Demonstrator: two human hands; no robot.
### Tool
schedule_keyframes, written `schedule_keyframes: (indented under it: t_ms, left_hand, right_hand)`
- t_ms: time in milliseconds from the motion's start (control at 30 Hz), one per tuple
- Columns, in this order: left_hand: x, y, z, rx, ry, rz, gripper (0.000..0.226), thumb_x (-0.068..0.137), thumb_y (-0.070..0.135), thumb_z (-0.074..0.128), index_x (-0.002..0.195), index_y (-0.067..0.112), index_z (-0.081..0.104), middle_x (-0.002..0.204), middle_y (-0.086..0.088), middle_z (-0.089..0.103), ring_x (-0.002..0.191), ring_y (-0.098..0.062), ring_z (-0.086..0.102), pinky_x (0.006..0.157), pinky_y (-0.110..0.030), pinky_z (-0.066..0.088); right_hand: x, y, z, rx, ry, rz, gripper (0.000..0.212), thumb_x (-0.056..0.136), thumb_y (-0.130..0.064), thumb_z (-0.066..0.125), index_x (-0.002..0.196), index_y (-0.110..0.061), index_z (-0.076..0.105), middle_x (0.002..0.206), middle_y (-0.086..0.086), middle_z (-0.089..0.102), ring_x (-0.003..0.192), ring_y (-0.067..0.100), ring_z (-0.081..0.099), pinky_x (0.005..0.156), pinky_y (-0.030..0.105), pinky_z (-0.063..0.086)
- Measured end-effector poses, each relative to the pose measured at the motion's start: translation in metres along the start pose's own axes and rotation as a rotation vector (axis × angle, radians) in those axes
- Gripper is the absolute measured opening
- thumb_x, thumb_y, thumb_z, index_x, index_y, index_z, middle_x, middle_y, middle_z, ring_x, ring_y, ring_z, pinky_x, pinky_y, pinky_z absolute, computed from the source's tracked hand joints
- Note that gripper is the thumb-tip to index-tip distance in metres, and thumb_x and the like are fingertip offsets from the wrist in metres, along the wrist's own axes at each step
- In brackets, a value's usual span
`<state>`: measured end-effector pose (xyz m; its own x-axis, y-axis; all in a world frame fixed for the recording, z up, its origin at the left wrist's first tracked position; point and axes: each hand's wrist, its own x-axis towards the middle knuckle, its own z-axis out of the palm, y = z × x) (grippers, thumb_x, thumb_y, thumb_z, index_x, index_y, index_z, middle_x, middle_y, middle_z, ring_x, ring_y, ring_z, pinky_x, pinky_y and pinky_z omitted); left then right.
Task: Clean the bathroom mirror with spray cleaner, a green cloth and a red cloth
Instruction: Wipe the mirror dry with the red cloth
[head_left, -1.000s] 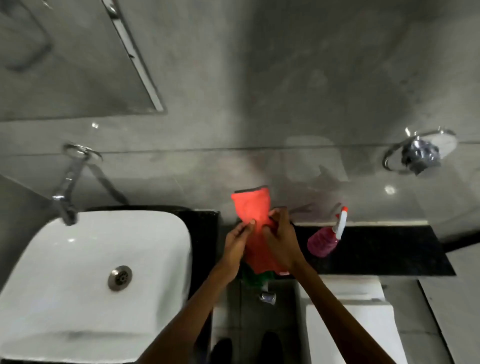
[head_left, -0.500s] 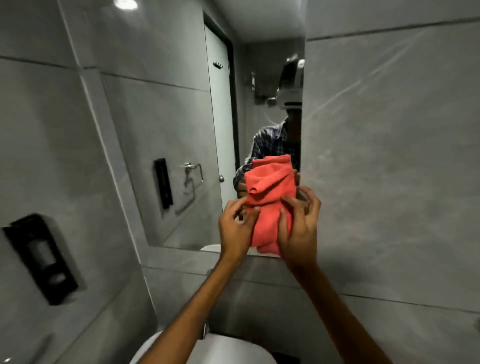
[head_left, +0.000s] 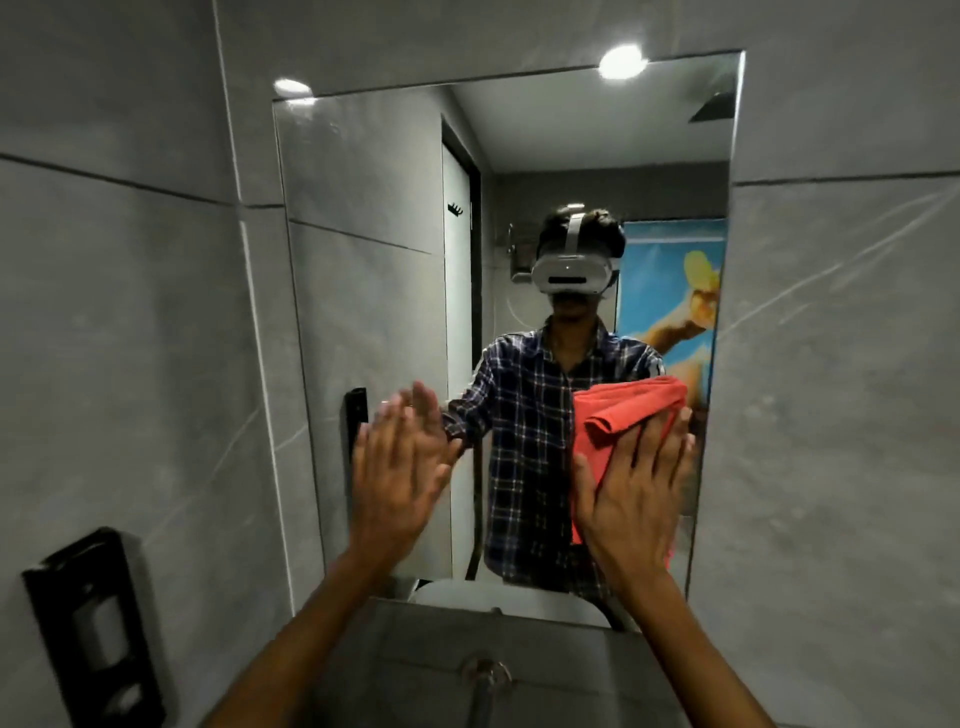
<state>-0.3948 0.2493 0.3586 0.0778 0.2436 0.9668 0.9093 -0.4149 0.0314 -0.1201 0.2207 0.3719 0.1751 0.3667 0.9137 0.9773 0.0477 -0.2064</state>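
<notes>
Grey tiled wall, mirror (head_left: 374, 291) ahead. Right hand (head_left: 631, 499) flat, pressing red cloth (head_left: 618, 415) on mirror's lower right; left hand (head_left: 397, 467) open, empty. Red-cloth wiping barely begun.

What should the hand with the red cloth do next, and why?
Probably slide the red cloth sideways across the mirror. The right hand presses it flat near the glass's right edge, so most of the glass lies to its left. The left hand is open and bare, holding nothing.
</notes>
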Motion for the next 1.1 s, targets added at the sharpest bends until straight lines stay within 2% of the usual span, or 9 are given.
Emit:
schedule_keyframes:
  t_ms: [167,300,467,567,667,767,900,1000,1100]
  left_hand:
    - [0.023,-0.058,-0.013,0.052,-0.045,-0.044,0.078,0.106,0.046,0.029,0.165,0.016,-0.013,0.176,-0.005,-0.014,0.163,-0.015,-0.015,0.133,-0.046,-0.001]
    - [0.036,-0.061,-0.006,0.047,-0.034,-0.167,0.075,0.106,0.042,0.026,0.164,0.001,0.002,0.175,-0.020,0.007,0.163,-0.019,-0.008,0.132,-0.056,0.011]
    - [0.034,-0.076,0.004,0.100,-0.028,-0.101,0.072,0.108,0.050,0.015,0.166,0.014,-0.008,0.177,-0.005,-0.011,0.165,-0.024,-0.004,0.134,-0.045,-0.001]
    - [0.034,-0.079,0.011,0.108,-0.036,-0.135,0.075,0.107,0.050,0.020,0.166,0.009,-0.002,0.178,-0.009,-0.004,0.165,-0.026,-0.001,0.134,-0.045,-0.001]
    - [0.034,-0.083,0.013,0.124,-0.050,-0.147,0.077,0.106,0.048,0.023,0.166,0.006,0.001,0.178,-0.012,-0.001,0.165,-0.027,-0.001,0.134,-0.046,0.000]
    - [0.033,-0.083,0.013,0.122,-0.061,-0.138,0.077,0.105,0.046,0.023,0.166,0.005,0.001,0.177,-0.013,-0.002,0.165,-0.029,0.000,0.134,-0.048,0.002]
    - [0.033,-0.084,0.011,0.102,-0.035,-0.120,0.073,0.107,0.045,0.018,0.166,0.007,0.002,0.178,-0.012,0.000,0.165,-0.029,0.004,0.134,-0.050,0.005]
    - [0.033,-0.080,0.006,0.099,-0.047,-0.116,0.071,0.107,0.044,0.016,0.167,0.008,0.002,0.178,-0.012,0.001,0.165,-0.028,0.004,0.134,-0.051,0.006]
    - [0.036,-0.076,0.003,0.061,-0.053,-0.135,0.071,0.107,0.045,0.014,0.167,0.010,0.000,0.178,-0.011,0.002,0.165,-0.027,0.004,0.134,-0.050,0.005]
  right_hand:
    - [0.034,-0.054,0.003,0.016,0.107,0.014,0.085,0.104,-0.060,0.030,0.165,-0.009,-0.001,0.172,0.017,-0.013,0.161,0.036,-0.010,0.132,0.049,-0.005]
    - [0.052,-0.124,0.012,0.058,0.109,-0.282,0.079,0.106,-0.056,0.033,0.165,-0.012,0.004,0.171,0.018,-0.011,0.161,0.038,-0.005,0.131,0.053,-0.003]
    - [0.024,-0.109,0.027,-0.085,0.012,-0.632,0.080,0.102,-0.033,0.053,0.165,-0.011,0.009,0.173,0.018,-0.004,0.161,0.038,-0.004,0.129,0.062,0.007]
    - [0.035,-0.064,0.011,-0.095,0.056,-0.389,0.101,0.089,-0.013,0.065,0.166,-0.018,0.000,0.174,0.015,-0.008,0.161,0.037,-0.006,0.129,0.063,0.004]
    - [0.085,-0.048,-0.014,0.008,0.187,0.134,0.081,0.105,-0.038,0.044,0.165,-0.019,-0.009,0.173,0.017,-0.005,0.160,0.037,-0.006,0.129,0.062,0.006]
    - [0.147,-0.088,-0.033,0.106,0.313,0.262,0.065,0.110,-0.044,0.025,0.164,-0.015,0.005,0.172,0.020,0.007,0.160,0.039,0.005,0.129,0.061,0.013]
    - [0.137,-0.163,-0.013,0.065,0.215,-0.326,0.070,0.102,-0.023,0.041,0.164,-0.010,0.014,0.173,0.020,0.004,0.160,0.040,0.007,0.131,0.056,0.004]
    - [0.075,-0.148,0.000,-0.049,0.022,-0.756,0.082,0.095,-0.017,0.051,0.165,-0.009,0.009,0.173,0.017,-0.007,0.161,0.036,0.000,0.130,0.057,0.002]
    - [0.065,-0.081,-0.009,-0.099,0.046,-0.573,0.099,0.084,-0.005,0.058,0.165,-0.009,0.002,0.173,0.019,-0.010,0.161,0.035,-0.009,0.130,0.058,0.002]
